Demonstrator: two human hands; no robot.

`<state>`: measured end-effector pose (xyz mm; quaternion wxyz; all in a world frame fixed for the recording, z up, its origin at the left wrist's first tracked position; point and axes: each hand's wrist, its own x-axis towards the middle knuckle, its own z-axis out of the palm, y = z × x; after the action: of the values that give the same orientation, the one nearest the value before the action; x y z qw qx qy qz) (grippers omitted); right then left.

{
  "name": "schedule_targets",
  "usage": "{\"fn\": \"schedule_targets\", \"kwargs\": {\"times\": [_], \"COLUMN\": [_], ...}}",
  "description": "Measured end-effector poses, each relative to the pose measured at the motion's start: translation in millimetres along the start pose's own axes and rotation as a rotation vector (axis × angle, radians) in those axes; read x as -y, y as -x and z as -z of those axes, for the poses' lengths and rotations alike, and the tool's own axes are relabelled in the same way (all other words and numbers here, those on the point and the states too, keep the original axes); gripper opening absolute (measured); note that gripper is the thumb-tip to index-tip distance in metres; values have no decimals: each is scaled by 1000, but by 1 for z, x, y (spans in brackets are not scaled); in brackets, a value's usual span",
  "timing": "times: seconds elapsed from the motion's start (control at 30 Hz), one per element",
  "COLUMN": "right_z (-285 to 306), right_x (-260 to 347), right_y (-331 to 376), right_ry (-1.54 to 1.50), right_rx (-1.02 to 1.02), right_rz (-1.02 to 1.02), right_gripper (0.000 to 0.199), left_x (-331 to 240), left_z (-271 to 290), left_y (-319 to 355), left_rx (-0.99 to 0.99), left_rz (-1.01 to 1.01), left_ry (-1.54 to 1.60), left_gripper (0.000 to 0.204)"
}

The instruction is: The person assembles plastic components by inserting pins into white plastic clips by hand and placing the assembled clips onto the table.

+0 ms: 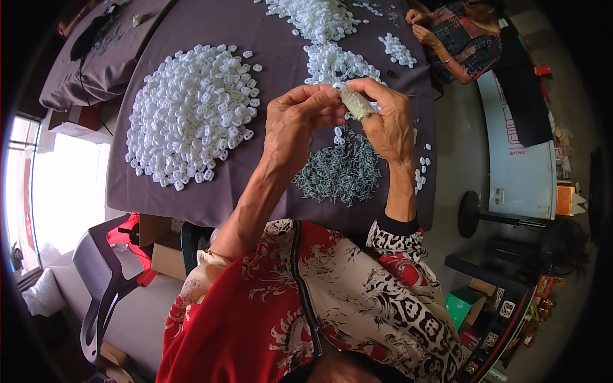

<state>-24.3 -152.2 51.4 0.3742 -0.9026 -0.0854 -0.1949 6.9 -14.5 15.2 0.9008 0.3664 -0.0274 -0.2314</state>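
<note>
Left hand [287,127] and right hand [391,124] clamp fingers [322,100] on one white piece [338,85] above one grey pile [338,175]

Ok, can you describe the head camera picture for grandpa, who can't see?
A person's left hand and right hand meet at a small white piece above a dark tablecloth. A big heap of white pieces lies left, a pile of grey screw-like bits nearer.

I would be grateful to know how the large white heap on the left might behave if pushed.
The large white heap would probably slump and spread, being made of many loose, separate pieces. Those pieces look small and plastic-like, so each is likely light. Edge pieces might scatter easily, as some lie apart on the dark tablecloth.
</note>
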Motion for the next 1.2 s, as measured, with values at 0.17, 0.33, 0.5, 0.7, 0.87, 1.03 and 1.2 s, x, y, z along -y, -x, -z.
{"fn": "schedule_targets", "kwargs": {"times": [0.17, 0.33, 0.5, 0.7, 0.87, 1.03, 1.2], "right_z": [-7, -13, -9, -7, -8, -12, -10], "right_x": [8, 0, -4, -4, -4, -1, -6], "right_y": [2, 2, 3, 5, 6, 6, 5], "right_ry": [166, 424, 381, 341, 342, 314, 424], "right_rx": [-39, -93, -83, -70, -38, -40, 36], "right_rz": [112, 291, 291, 285, 283, 268, 335], "right_gripper": [28, 36, 35, 34, 36, 39, 37], "left_x": [8, 16, 14, 6, 4, 6, 6], "left_z": [5, 8, 7, 6, 7, 8, 9], "left_y": [-6, -8, -6, -6, -6, -6, -7], "left_rx": [5, 8, 22, 27, 47, 32, 31], "left_rz": [80, 114, 129, 121, 55, 80, 113], "left_ry": [174, 245, 243, 145, -21, -24, 24], "left_gripper": [17, 15, 16, 22, 22, 20, 20]}}
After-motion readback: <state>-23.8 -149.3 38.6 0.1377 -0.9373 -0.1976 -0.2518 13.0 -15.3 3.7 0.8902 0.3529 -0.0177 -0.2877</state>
